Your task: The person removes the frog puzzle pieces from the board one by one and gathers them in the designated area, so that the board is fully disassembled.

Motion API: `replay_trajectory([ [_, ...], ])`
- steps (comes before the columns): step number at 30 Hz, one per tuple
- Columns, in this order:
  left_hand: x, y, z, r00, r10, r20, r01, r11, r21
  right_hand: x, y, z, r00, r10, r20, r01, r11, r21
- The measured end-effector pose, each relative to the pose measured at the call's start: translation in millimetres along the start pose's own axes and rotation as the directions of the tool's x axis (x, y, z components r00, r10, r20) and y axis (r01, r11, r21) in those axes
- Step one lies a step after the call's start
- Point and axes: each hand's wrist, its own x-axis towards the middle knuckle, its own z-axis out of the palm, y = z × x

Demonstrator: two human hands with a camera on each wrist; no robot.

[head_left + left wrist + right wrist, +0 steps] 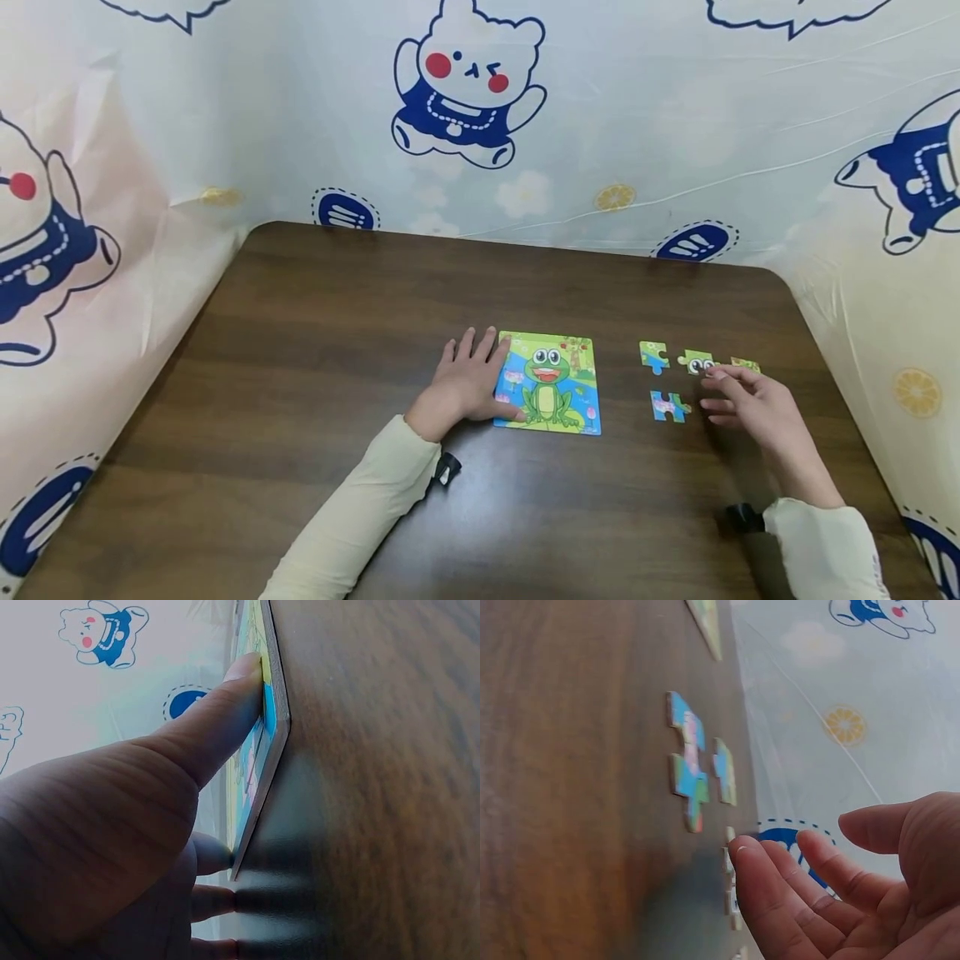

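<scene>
A square board with a smiling green frog picture [551,387] lies flat on the brown table. My left hand [471,385] rests at its left edge, fingers spread and thumb on the lower-left corner; the left wrist view shows the thumb [217,720] on the board's face. To the right lie loose jigsaw pieces: a green-and-blue one [652,355], one with frog eyes [696,362], a pink-blue-green one [669,407] and a partly hidden one [746,364]. My right hand [761,408] hovers by the eyes piece, fingers bent, thumb apart, holding nothing visible in the right wrist view.
Dark wood tabletop [315,350] surrounds the board and pieces. A pale cloth printed with cartoon bears [465,83] hangs behind the table and along both sides. Each wrist wears a black strap, seen below the sleeves' cuffs.
</scene>
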Motion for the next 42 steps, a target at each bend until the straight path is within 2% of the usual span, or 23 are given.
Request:
replay_trajectory([
  [8, 1.0, -0.1, -2.2, 1.000, 0.000, 0.012, 0.000, 1.000, -0.006, -1.9, -14, -18, 0.996, -0.083, -0.032, 0.084, 0.996, 0.029],
  [17, 0.4, 0.0, -2.5, 1.000, -0.003, 0.012, 0.004, 1.000, -0.014, 1.2, -38, -26, 0.984, -0.152, -0.092, 0.150, 0.988, -0.025],
  [24, -0.2, 0.2, -2.4, 1.000, -0.001, 0.005, 0.001, 1.000, -0.005, 5.7, -61, -12, 0.981, -0.176, -0.080, 0.175, 0.984, -0.013],
  [31, -0.6, 1.0, -3.6, 1.000, 0.000, 0.002, 0.000, 1.000, -0.012, 13.1, -81, 6, 0.973, -0.227, -0.048, 0.230, 0.971, 0.068],
  [36, -0.9, 1.1, -4.4, 1.000, -0.001, 0.003, 0.001, 1.000, -0.013, 16.8, -95, 20, 0.971, -0.235, -0.036, 0.237, 0.969, 0.069],
  [42, -1.3, 0.5, -4.4, 1.000, 0.001, 0.004, -0.001, 1.000, -0.015, 19.9, -113, 39, 0.965, -0.261, 0.009, 0.258, 0.960, 0.112],
])
